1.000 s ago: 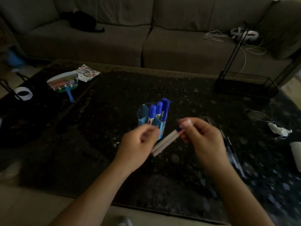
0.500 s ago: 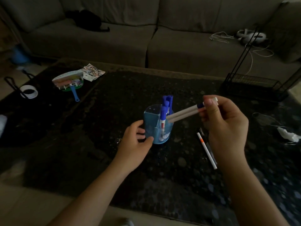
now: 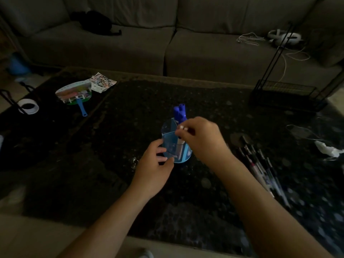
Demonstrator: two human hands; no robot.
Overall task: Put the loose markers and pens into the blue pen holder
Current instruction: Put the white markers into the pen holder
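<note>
Right hand (image 3: 201, 138) pinches white pens (image 3: 180, 148), now upright inside blue pen holder (image 3: 168, 132); left hand (image 3: 154, 168) grips it.

Left hand (image 3: 152, 165), right hand (image 3: 202, 138), forearms (image 3: 260, 198), seemingly all bare.

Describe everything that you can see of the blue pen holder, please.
The blue pen holder is a translucent, seemingly plastic cup with inner dividers, standing upright on the dark table. Blue-capped markers stand in it. The left hand grips its lower wall; the right hand pinches white pens reaching down into it.
</note>
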